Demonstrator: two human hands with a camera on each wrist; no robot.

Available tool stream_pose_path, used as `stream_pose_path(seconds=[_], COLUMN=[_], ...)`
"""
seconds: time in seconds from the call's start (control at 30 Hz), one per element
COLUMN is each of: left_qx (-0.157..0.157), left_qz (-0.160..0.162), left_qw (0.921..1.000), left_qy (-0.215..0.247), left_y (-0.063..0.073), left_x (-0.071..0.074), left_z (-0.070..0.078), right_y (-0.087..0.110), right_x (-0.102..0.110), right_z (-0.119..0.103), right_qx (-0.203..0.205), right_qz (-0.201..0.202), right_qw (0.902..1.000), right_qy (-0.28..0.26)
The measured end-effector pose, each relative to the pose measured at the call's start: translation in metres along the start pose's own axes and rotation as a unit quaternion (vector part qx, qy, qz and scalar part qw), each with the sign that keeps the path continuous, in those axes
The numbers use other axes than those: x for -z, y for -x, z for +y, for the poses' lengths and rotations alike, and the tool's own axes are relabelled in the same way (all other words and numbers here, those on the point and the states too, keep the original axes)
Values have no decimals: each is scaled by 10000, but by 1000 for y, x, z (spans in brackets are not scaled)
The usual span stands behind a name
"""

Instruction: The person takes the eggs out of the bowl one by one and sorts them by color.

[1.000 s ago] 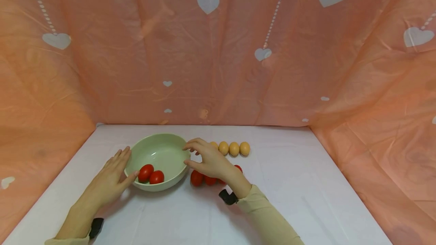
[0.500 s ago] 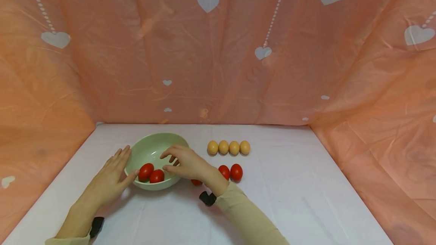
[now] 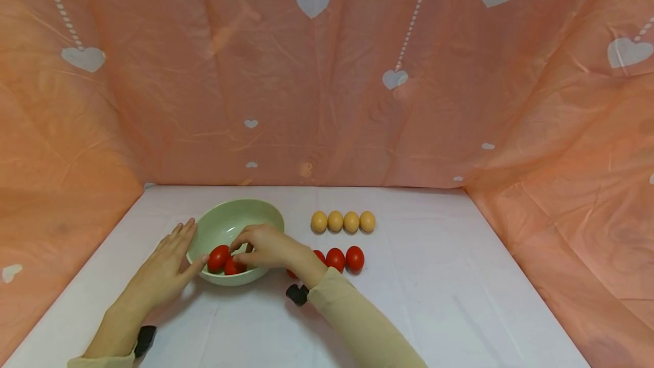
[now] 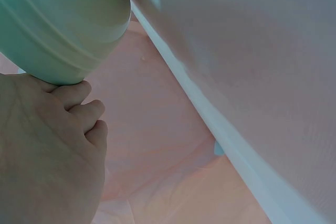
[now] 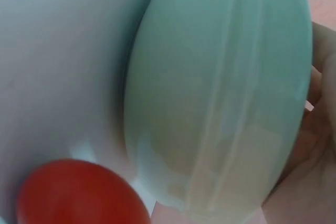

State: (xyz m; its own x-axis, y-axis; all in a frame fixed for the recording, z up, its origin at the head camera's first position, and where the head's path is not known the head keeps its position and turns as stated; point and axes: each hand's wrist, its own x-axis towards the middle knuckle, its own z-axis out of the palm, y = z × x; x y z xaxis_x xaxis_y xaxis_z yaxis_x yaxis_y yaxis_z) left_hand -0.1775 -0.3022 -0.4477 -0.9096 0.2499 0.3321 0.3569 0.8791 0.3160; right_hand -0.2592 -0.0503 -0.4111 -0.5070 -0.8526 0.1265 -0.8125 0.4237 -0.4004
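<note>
A pale green bowl stands on the white table with two smooth red tomatoes near its front wall, the left tomato and the right tomato. My left hand rests along the bowl's left side, fingers straight and thumb at the rim; in the left wrist view its fingers touch the outer wall. My right hand reaches over the right rim, thumb and index finger right at the top of the right tomato. Whether they pinch it I cannot tell. In the right wrist view the bowl's wall hides those fingertips.
Right of the bowl lies a row of several red tomatoes, partly covered by my right wrist. Behind them several yellow-brown eggs line up. An orange curtain with white hearts encloses the table at the back and sides.
My right hand has moved left from the bowl's right rim, into the bowl and down to the right tomato. My left hand and the bowl have stayed in place.
</note>
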Motion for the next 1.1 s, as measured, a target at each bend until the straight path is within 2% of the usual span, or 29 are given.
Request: stream_pose_path(seconds=[0.23, 0.47, 0.77, 0.93, 1.1], left_qx=[-38, -8, -8, -33, -40], left_qz=[21, -9, 2, 47, 63], left_qw=[10000, 10000, 10000, 10000, 10000], left_qy=[0, 22, 22, 29, 18], left_y=[0, -1, 0, 0, 1], left_x=[-2, -2, -1, -2, -2], left_z=[-1, -3, -2, -2, -3], right_y=[-7, -11, -10, -11, -12], right_x=[-4, -8, -11, -11, -12], right_z=[-2, -4, -8, -9, -8], right_qx=[107, -434, -961, -1155, -1145], right_qz=[-123, -133, -104, -190, -184], right_qw=[9990, 9988, 9949, 9930, 9932], right_qy=[425, 196, 272, 159, 115])
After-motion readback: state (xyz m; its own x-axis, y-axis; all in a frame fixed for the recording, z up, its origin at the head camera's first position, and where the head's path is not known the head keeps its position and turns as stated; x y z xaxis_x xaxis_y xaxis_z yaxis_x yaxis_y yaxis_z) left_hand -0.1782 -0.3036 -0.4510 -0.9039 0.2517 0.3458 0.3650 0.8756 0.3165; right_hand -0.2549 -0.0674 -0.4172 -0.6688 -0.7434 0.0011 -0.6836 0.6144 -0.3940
